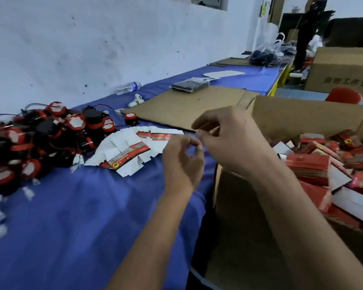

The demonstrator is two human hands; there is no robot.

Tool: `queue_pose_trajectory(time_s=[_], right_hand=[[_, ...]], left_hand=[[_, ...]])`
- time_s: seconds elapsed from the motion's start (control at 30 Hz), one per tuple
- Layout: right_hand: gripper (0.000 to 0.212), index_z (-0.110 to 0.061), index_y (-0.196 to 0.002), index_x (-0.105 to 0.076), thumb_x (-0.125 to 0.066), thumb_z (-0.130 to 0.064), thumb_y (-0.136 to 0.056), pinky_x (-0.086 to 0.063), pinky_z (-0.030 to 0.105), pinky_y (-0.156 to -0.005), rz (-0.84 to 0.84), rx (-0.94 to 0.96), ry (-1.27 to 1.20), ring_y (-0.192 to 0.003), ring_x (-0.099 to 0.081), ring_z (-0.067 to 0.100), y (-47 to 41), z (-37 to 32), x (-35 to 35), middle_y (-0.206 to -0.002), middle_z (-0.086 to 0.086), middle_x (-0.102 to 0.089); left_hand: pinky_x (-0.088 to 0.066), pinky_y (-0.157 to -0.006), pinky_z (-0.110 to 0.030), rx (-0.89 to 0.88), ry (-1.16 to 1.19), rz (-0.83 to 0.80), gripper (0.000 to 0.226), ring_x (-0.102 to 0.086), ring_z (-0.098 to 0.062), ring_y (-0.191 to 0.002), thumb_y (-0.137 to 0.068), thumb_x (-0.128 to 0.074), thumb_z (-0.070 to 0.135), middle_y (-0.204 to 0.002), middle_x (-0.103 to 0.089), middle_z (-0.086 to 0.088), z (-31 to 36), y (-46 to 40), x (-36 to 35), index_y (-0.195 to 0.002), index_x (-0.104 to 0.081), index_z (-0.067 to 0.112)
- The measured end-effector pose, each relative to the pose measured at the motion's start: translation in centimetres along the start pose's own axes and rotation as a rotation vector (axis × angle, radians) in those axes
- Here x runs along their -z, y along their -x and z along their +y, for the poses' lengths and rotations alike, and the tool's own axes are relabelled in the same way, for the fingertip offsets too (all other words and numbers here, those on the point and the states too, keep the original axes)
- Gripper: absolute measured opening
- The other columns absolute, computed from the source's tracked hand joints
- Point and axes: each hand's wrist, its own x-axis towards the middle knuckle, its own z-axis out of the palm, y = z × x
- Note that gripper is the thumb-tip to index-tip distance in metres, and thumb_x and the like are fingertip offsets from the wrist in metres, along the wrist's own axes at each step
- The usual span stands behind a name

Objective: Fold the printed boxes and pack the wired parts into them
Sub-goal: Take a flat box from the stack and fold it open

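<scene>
Blue worktop (71,216): flat boxes (132,147) fanned beside wired parts (40,143). Left hand (182,162), right hand (228,139) curled, fingertips meeting; contents unclear. Risk: sleeve-less forearm sweep scatters fan; wires tangle, dragging neighbours.

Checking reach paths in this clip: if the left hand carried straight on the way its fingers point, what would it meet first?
The left hand points up and away, fingers curled. Straight ahead it would probably meet the right hand's fingertips first, then the flat cardboard sheet; depth is unclear.
</scene>
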Motion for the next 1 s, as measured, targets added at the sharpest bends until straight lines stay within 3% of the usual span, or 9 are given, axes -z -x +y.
queue_pose_trajectory(time_s=[0.1,0.17,0.27,0.4,0.53,0.67,0.8,0.9,1.0], right_hand=[[0.022,-0.025,-0.094,-0.079,-0.063,-0.015,-0.083,-0.052,0.026,-0.070,-0.181,0.012,-0.075,-0.079,-0.066,0.012,-2.4,-2.6,-6.8,-0.088,-0.006,-0.075],[0.025,-0.020,-0.096,-0.079,-0.063,-0.010,-0.080,-0.053,0.028,-0.074,-0.260,-0.028,-0.055,-0.086,-0.067,0.019,-4.2,-2.7,-11.5,-0.094,0.001,-0.076],[0.025,-0.013,-0.106,-0.072,-0.067,-0.021,-0.083,-0.050,0.034,-0.085,-0.250,-0.032,0.018,-0.103,-0.066,0.030,-7.0,-2.7,-17.4,-0.104,0.010,-0.074],[0.107,-0.019,-0.153,-0.026,-0.076,-0.067,-0.072,-0.026,0.057,-0.115,-0.449,-0.148,0.027,-0.144,-0.027,0.037,-9.8,-3.1,-22.5,-0.153,0.015,-0.037],[0.110,-0.028,-0.160,-0.004,-0.073,-0.051,-0.078,-0.015,0.063,-0.117,-0.464,-0.029,0.074,-0.145,-0.027,0.041,-9.6,-3.9,-25.3,-0.156,0.018,-0.032],[0.100,-0.028,-0.160,-0.014,-0.074,-0.037,-0.080,-0.041,0.046,-0.105,-0.335,0.142,-0.206,-0.124,-0.049,0.042,-8.2,-6.0,-25.1,-0.136,0.021,-0.044],[0.082,-0.022,-0.147,-0.041,-0.080,-0.029,-0.076,-0.040,0.026,-0.077,-0.192,0.142,-0.494,-0.100,-0.062,0.022,-7.0,-10.3,-24.2,-0.103,0.000,-0.064],[0.085,-0.032,-0.152,-0.035,-0.081,-0.030,-0.080,-0.052,0.031,-0.075,-0.391,0.002,-0.885,-0.083,-0.064,0.011,-5.1,-14.3,-24.7,-0.098,-0.004,-0.062],[0.073,-0.041,-0.152,-0.037,-0.075,-0.028,-0.090,-0.058,0.038,-0.081,-0.639,-0.034,-1.016,-0.093,-0.065,0.020,-2.1,-18.6,-26.7,-0.113,0.007,-0.062]], left_hand=[[-0.030,-0.052,-0.019,0.349,-0.125,0.107,0.033,-0.053,-0.004,-0.067,-0.078,-0.062,0.002,-0.062,-0.057,0.013,-4.2,0.1,2.9,-0.057,-0.052,0.027],[-0.040,-0.064,-0.027,0.487,-0.203,0.192,0.011,-0.064,-0.022,-0.089,-0.082,-0.068,0.008,-0.091,-0.069,0.001,-6.5,-0.2,5.0,-0.080,-0.070,0.019],[-0.040,-0.090,-0.032,0.655,-0.230,0.347,0.027,-0.054,-0.034,-0.117,-0.081,-0.066,0.006,-0.126,-0.058,-0.015,-9.2,-1.4,7.4,-0.107,-0.067,0.015],[-0.040,-0.078,-0.032,0.803,-0.096,0.409,0.028,-0.058,-0.033,-0.103,-0.090,-0.057,0.008,-0.118,-0.067,-0.011,-11.0,-3.5,9.0,-0.118,-0.061,0.007],[-0.034,-0.074,-0.028,0.813,-0.042,0.437,0.019,-0.050,-0.025,-0.088,-0.093,-0.054,0.010,-0.101,-0.058,-0.001,-11.8,-3.9,9.7,-0.112,-0.056,0.012],[-0.044,-0.083,-0.034,0.726,0.075,0.532,0.019,-0.059,-0.025,-0.099,-0.095,-0.057,0.017,-0.088,-0.056,0.012,-11.8,-3.1,11.6,-0.113,-0.052,0.016],[-0.055,-0.081,-0.037,0.565,0.312,0.534,0.029,-0.068,-0.016,-0.101,-0.103,-0.055,0.031,-0.116,-0.066,0.003,-12.1,-0.6,17.1,-0.131,-0.048,0.023],[-0.063,-0.081,-0.038,0.394,0.414,0.452,0.048,-0.068,-0.005,-0.111,-0.102,-0.057,0.041,-0.135,-0.062,0.010,-12.9,3.0,23.3,-0.147,-0.043,0.031],[-0.057,-0.098,-0.054,0.288,0.289,0.370,0.074,-0.061,-0.017,-0.130,-0.091,-0.072,0.034,-0.149,-0.055,0.012,-13.4,7.2,29.8,-0.154,-0.034,0.041]])
